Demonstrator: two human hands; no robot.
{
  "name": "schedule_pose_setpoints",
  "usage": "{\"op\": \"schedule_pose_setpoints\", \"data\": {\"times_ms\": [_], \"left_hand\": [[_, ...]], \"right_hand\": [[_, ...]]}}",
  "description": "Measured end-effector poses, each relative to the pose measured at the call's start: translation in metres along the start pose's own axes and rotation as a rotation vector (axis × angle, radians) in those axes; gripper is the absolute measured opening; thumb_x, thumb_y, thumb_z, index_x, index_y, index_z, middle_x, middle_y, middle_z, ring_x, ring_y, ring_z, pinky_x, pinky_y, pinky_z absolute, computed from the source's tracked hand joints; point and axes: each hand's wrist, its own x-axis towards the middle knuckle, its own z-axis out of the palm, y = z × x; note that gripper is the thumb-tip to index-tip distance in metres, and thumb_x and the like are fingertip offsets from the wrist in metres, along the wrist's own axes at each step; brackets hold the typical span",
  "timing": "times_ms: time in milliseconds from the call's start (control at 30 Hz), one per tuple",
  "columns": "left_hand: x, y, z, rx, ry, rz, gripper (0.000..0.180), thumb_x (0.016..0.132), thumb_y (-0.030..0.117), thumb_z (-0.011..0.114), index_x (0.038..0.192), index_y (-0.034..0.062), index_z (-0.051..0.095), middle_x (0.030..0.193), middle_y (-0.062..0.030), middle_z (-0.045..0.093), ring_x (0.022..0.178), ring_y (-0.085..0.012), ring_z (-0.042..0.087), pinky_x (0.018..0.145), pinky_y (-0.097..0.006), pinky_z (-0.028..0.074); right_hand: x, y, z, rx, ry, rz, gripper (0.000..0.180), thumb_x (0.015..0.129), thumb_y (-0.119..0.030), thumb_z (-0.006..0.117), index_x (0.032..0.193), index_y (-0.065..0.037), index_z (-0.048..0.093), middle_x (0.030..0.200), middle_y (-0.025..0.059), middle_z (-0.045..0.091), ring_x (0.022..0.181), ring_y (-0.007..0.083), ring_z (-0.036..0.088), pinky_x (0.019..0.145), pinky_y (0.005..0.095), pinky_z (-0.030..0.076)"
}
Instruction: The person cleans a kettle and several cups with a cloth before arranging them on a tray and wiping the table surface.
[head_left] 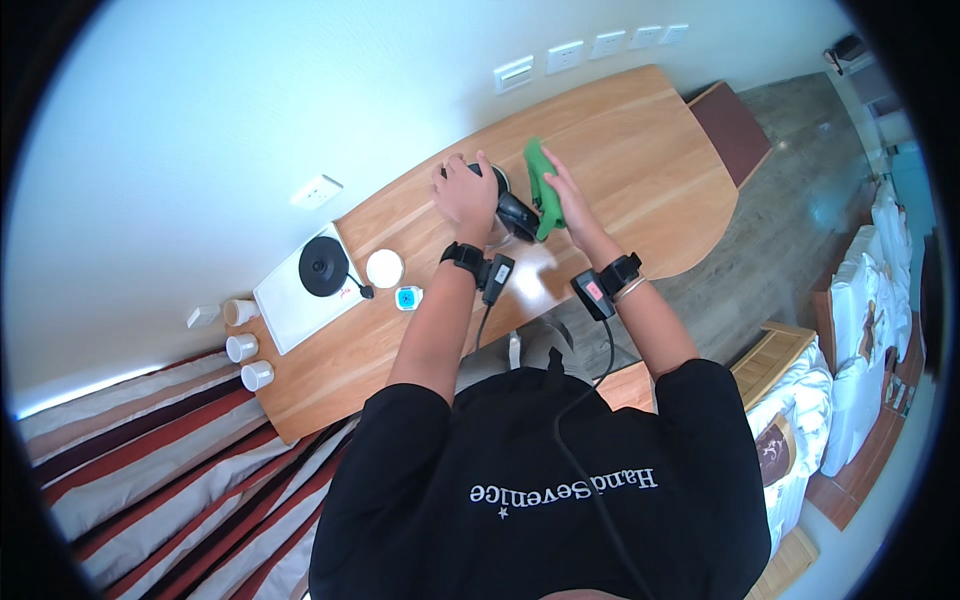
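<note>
The left hand (463, 192) is gripping the black, round-bodied kettle (512, 210) on the pale wooden counter (640, 150), fingers wrapped over its top. The right hand (562, 195), just beside and nearer the handle, is pressing a green cloth (540, 180) flat-fingered against it. The kettle's contents are hidden. White cups (245, 348) are standing well apart.

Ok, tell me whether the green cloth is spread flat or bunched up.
Bunched up. The green cloth is gathered into a narrow strip under the right hand, pressed against the black object that the left hand steadies.
</note>
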Motion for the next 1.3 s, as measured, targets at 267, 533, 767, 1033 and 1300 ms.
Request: {"op": "schedule_pose_setpoints", "data": {"times_ms": [267, 533, 767, 1033, 1300], "left_hand": [[0.0, -0.002, 0.007, -0.013, 0.005, -0.093, 0.043, 0.097, 0.037, 0.046, 0.122, 0.0032, 0.054, 0.121, -0.0083, 0.064, 0.133, -0.0309, 0.038, 0.11, -0.048, 0.025], [-0.004, 0.004, 0.01, -0.032, 0.005, -0.023, 0.04, 0.097, 0.035, 0.048, 0.119, 0.0024, 0.055, 0.119, -0.0102, 0.064, 0.131, -0.0328, 0.039, 0.11, -0.049, 0.026], [-0.008, 0.007, 0.005, -0.01, 0.03, 0.009, 0.039, 0.095, 0.035, 0.051, 0.117, 0.0027, 0.055, 0.117, -0.0102, 0.063, 0.128, -0.0339, 0.041, 0.108, -0.049, 0.027], [-0.005, 0.004, 0.006, -0.007, 0.06, 0.025, 0.038, 0.094, 0.035, 0.053, 0.115, 0.003, 0.056, 0.113, -0.0123, 0.065, 0.123, -0.0345, 0.044, 0.106, -0.05, 0.029], [-0.009, 0.014, -0.005, -0.062, -0.027, -0.01, 0.039, 0.095, 0.035, 0.052, 0.114, 0.0014, 0.057, 0.118, -0.014, 0.064, 0.124, -0.0348, 0.044, 0.108, -0.049, 0.027]], "right_hand": [[-0.034, 0.007, 0.052, -1.446, 0.139, -0.422, 0.05, 0.096, -0.031, 0.052, 0.145, -0.03, 0.043, 0.147, 0.0212, 0.04, 0.115, 0.0442, 0.053, 0.1, 0.0469, 0.041], [-0.035, 0.03, 0.021, -1.401, 0.245, -0.669, 0.058, 0.09, -0.037, 0.062, 0.144, -0.031, 0.043, 0.143, 0.0197, 0.043, 0.104, 0.043, 0.056, 0.089, 0.0482, 0.049], [-0.045, 0.037, 0.012, -1.469, 0.232, -0.72, 0.074, 0.082, -0.041, 0.071, 0.146, -0.024, 0.039, 0.137, 0.0223, 0.044, 0.104, 0.0413, 0.056, 0.088, 0.0452, 0.05], [-0.06, 0.073, -0.006, -1.079, 0.307, -0.582, 0.067, 0.085, -0.028, 0.071, 0.143, -0.015, 0.041, 0.135, 0.0232, 0.044, 0.115, 0.0432, 0.05, 0.1, 0.0462, 0.042], [-0.074, 0.144, -0.07, -0.945, 0.111, -0.203, 0.063, 0.08, -0.02, 0.074, 0.137, -0.01, 0.049, 0.125, 0.0208, 0.053, 0.117, 0.04, 0.051, 0.101, 0.0419, 0.041]]}}
